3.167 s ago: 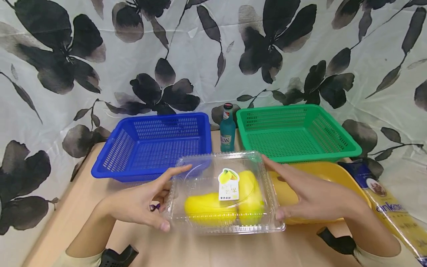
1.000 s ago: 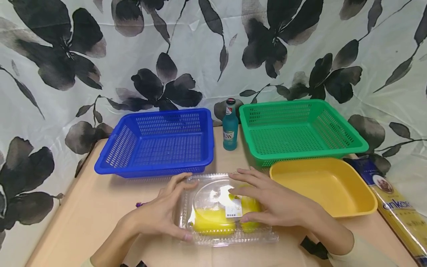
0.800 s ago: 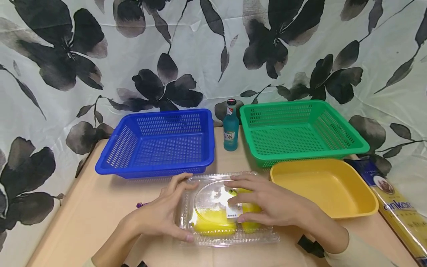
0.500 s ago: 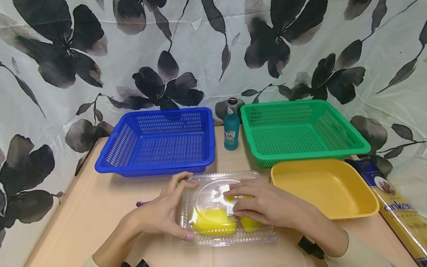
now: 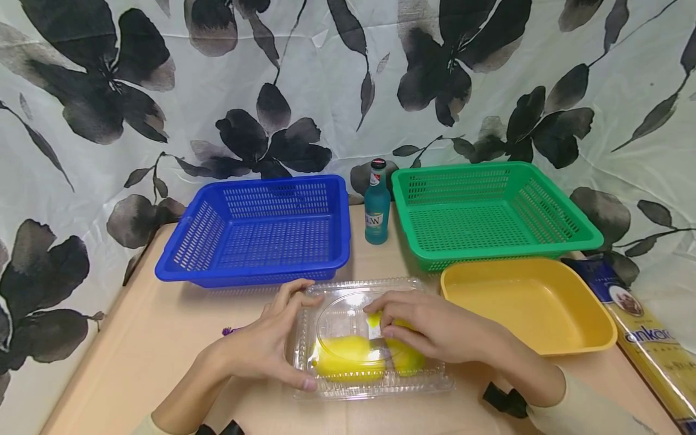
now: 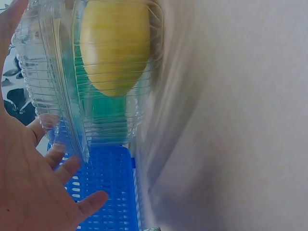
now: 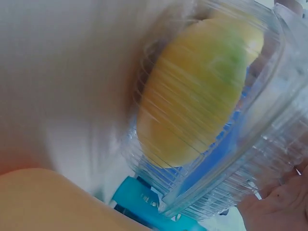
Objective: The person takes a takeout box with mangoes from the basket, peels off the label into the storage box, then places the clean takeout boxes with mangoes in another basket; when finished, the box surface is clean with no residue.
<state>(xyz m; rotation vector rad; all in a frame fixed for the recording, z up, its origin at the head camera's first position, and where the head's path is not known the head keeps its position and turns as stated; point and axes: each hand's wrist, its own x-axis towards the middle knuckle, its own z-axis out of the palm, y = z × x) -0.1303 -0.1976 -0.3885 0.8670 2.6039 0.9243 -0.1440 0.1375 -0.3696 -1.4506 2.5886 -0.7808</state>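
Observation:
A clear plastic fruit box [image 5: 337,308] lies on the table, lid on, with yellow mangoes [image 5: 348,357] inside. My left hand [image 5: 258,347] holds its left end, thumb by the near corner and index finger bent over the far corner; the left wrist view shows the other fingers spread along the rim. Over the lid's right half, my right hand [image 5: 435,326] has curled fingers, which pinch a white label [image 5: 374,329]; most of the label is hidden. The right wrist view shows a mango [image 7: 192,96] through the box wall.
Behind the box stand a blue basket [image 5: 321,280], a teal bottle [image 5: 377,208] and a green basket [image 5: 505,249]. To the right are a yellow tray [image 5: 522,302] and a long yellow-and-blue packet [image 5: 647,344]. A small purple thing [image 5: 229,331] shows behind the left hand.
The box has come down from both hands onto the table. The right hand has shifted onto the lid, its fingers curling at the label, whose edge has lifted. The left hand stays put lately.

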